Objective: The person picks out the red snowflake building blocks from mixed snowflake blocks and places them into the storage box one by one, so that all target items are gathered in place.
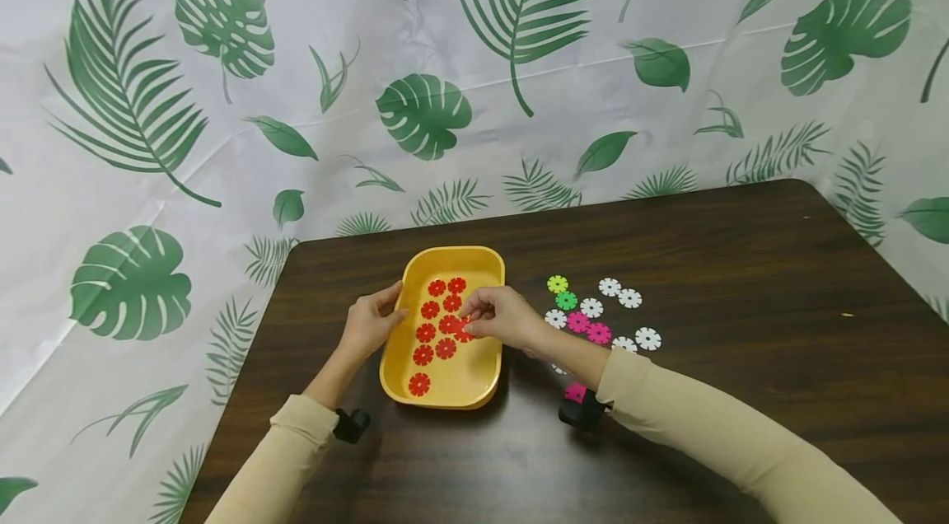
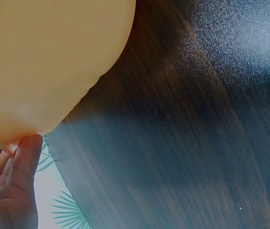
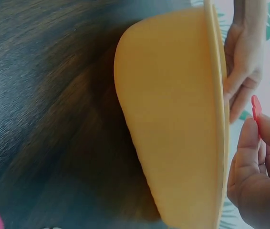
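Note:
A yellow plastic tub [image 1: 463,388] stands on the table, with several red notched discs [image 1: 446,348] lying on its floor. My left hand [image 1: 368,323] grips the tub's left rim, thumb over the inner side and fingers against the outer wall; the left wrist view shows its fingers touching the tub's outside. Over the right part of the tub, my right hand [image 1: 504,318] pinches one red notched disc [image 3: 255,107] between thumb and forefinger. In the right wrist view that disc is edge-on, close to the tub's rim.
Right of the tub lie loose discs: several white discs [image 1: 648,339], pink discs [image 1: 598,333], a green disc [image 1: 566,300] and a yellow-green disc [image 1: 558,284]. My right forearm passes over some of them. The dark wooden table [image 1: 741,277] meets a leaf-print cloth [image 1: 311,178] behind.

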A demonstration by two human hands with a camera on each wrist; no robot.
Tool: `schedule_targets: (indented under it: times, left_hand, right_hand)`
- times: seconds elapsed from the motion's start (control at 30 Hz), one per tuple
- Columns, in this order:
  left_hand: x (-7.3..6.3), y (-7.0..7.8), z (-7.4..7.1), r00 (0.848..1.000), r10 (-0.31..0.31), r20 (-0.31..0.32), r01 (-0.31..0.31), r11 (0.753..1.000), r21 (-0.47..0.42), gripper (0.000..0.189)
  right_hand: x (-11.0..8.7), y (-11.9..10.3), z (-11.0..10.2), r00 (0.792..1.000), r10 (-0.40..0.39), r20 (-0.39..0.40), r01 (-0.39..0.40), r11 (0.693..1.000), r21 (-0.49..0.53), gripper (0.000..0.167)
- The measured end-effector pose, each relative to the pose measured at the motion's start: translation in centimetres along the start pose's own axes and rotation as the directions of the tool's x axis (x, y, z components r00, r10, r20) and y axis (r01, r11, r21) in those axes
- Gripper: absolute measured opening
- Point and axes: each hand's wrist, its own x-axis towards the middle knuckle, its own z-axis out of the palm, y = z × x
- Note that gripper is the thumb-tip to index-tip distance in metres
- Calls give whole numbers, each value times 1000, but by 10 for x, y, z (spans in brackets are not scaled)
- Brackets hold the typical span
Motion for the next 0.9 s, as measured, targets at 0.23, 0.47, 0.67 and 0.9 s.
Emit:
schedule_targets:
  times: [0.23, 0.47, 0.67, 0.9]
  left_hand:
    - [0, -1, 1, 1000, 12, 3, -12, 1000, 3, 53]
    - [0, -2, 0, 1000, 20, -1, -20, 1000, 4, 53]
    - [0, -1, -1, 1000, 11, 4, -11, 1000, 2, 52]
    - [-1, -1, -2, 1000, 9, 7, -8, 1000, -6, 53]
  right_hand:
    - [7, -3, 14, 998, -28, 54, 30, 999, -35, 14]
    - [14, -4, 23, 997, -37, 70, 44, 995, -91, 11]
    - [16, -3, 29, 996, -29, 86, 40, 990, -134, 12]
    - [22, 0, 38, 993, 15, 121, 11, 976, -217, 10]
